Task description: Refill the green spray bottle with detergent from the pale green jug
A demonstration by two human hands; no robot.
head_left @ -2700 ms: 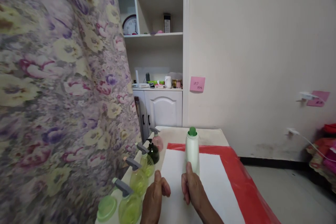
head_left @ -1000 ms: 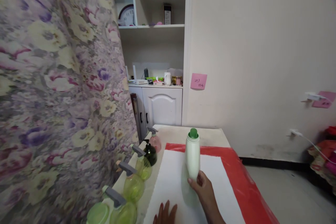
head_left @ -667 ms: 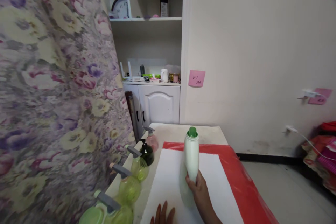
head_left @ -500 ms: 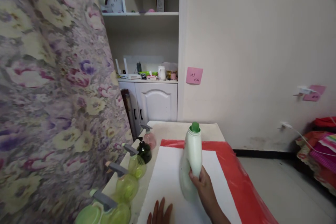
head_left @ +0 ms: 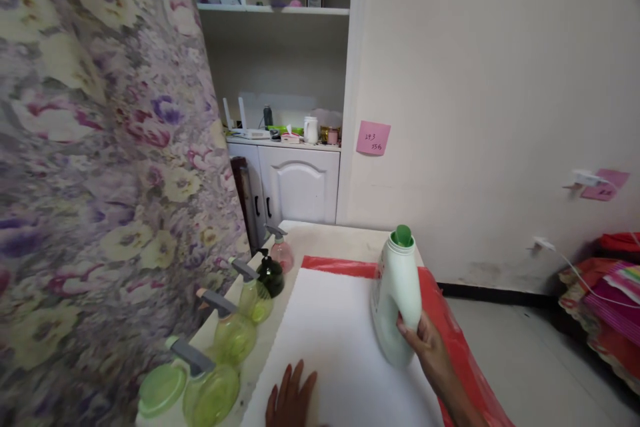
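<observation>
So the biggest thing from where I'm standing is the pale wall (head_left: 475, 113), then a flowery curtain (head_left: 115, 180) hanging down the left side and a white cabinet (head_left: 300, 190) with shelves in between. Pushed up by the wall there's a cream surface (head_left: 325, 237) with a shiny red sheet (head_left: 434, 290) on it, and a big white paper (head_left: 330, 327) lies over that. The jug (head_left: 390, 307), pale green, is over the right part of the paper, mouth up and leaning a touch; honestly can't tell if its base is touching down. The right hand (head_left: 424, 341) has it by the lower end of the handle, grip closed snugly with the thumb across the near side. The left hand (head_left: 293, 397) is low over the paper, back up, fingers spread and nothing in its grip; can't tell if it's pressing on the paper or just above it. Down the left edge of the surface there's a row of bottles: three yellow-green sprayers (head_left: 213, 397), a dark pump (head_left: 271, 277) and a pink sprayer (head_left: 283, 257) at the far end. A green tub (head_left: 161, 390) sits just beside the nearest sprayer. Smaller again, a pink note (head_left: 373, 138) on the wall, and the jug's dark green spout (head_left: 402, 237).
</observation>
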